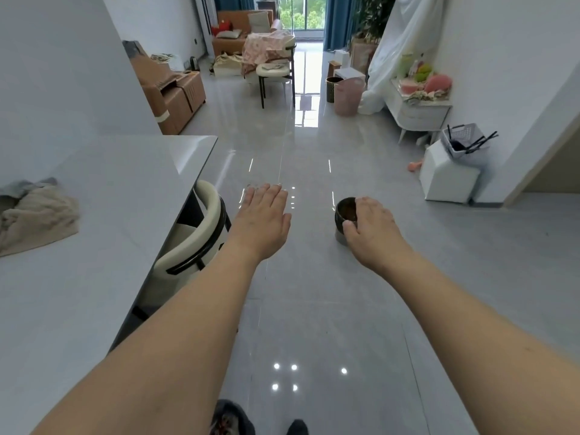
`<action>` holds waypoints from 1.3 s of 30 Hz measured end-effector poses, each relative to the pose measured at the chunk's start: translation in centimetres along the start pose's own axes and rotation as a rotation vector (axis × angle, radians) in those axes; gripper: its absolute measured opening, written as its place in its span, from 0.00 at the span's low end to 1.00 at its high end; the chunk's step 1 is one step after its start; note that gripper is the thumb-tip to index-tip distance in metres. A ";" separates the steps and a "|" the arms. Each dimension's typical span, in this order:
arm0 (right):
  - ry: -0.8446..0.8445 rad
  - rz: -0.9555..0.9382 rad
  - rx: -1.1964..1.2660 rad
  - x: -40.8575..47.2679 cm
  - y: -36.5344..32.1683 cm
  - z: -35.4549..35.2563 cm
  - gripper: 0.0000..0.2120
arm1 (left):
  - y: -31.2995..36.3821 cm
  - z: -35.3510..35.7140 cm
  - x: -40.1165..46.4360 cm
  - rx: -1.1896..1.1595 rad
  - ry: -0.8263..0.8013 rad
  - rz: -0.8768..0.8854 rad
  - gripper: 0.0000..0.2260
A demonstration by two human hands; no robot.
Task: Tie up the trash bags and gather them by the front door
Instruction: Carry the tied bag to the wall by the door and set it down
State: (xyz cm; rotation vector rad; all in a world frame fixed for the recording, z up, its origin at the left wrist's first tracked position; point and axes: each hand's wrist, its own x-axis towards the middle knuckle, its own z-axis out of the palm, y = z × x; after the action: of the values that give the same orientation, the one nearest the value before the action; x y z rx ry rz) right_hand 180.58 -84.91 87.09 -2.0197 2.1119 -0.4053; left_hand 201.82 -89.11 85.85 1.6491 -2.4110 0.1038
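Glossy floor (314, 293) runs toward bins upper centre; right hand (372, 227) grips small dark bin (345, 215), left hand (262, 221) flat, empty. Likely carrying it to gather; bag-tying next.

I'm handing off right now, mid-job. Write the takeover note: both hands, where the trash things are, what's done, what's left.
Left hand: open, flat, empty, held over the grey tiled floor.
Right hand: gripping a small dark round cup-like container by its rim.
Trash things: a dark cylindrical bin and a pink plastic bin stand side by side far down the room.
Done: no tied bag in view.
Left: bag tying and gathering; front door not in view.
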 end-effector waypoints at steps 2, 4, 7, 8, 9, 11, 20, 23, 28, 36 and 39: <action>-0.001 -0.003 -0.024 3.7 0.5 -0.2 0.26 | -0.8 0.3 3.3 -0.005 0.001 -0.009 0.24; -0.007 -0.002 -0.036 6.6 1.0 -0.4 0.26 | -1.2 0.8 6.1 -0.009 -0.009 -0.015 0.24; -0.041 -0.002 -0.040 10.1 2.0 -0.3 0.26 | -1.5 1.7 9.2 -0.014 -0.022 -0.029 0.24; -0.052 -0.005 -0.039 11.2 2.3 -0.2 0.26 | -1.7 2.0 10.1 -0.014 -0.021 -0.040 0.23; -0.061 -0.012 -0.037 12.3 2.5 0.0 0.26 | -1.9 2.3 10.8 -0.008 -0.021 -0.055 0.24; -0.082 -0.048 -0.040 14.7 2.5 0.4 0.27 | -2.6 2.8 12.1 0.013 -0.014 -0.107 0.24; -0.277 -0.425 0.028 20.6 -8.0 4.8 0.28 | -11.8 0.5 5.9 0.103 -0.015 -0.568 0.25; -0.330 -0.597 0.073 19.4 -14.6 6.7 0.26 | -14.8 -1.7 -1.2 0.160 -0.021 -0.778 0.25; -0.435 -1.016 0.082 11.2 -26.9 9.2 0.21 | -16.2 -6.5 -15.5 0.269 0.002 -1.143 0.25; -0.598 -1.576 0.046 -7.5 -38.5 11.7 0.28 | -10.1 -11.2 -37.2 0.373 0.067 -1.655 0.25; -0.619 -1.680 0.012 -11.9 -40.3 12.6 0.28 | -8.6 -11.4 -41.0 0.401 0.082 -1.741 0.25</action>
State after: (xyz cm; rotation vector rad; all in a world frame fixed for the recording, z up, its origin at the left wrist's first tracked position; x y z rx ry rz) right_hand 223.33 -75.18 87.70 -2.8189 -0.2285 0.0709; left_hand 225.58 -52.80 87.40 3.0628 -0.2396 0.3176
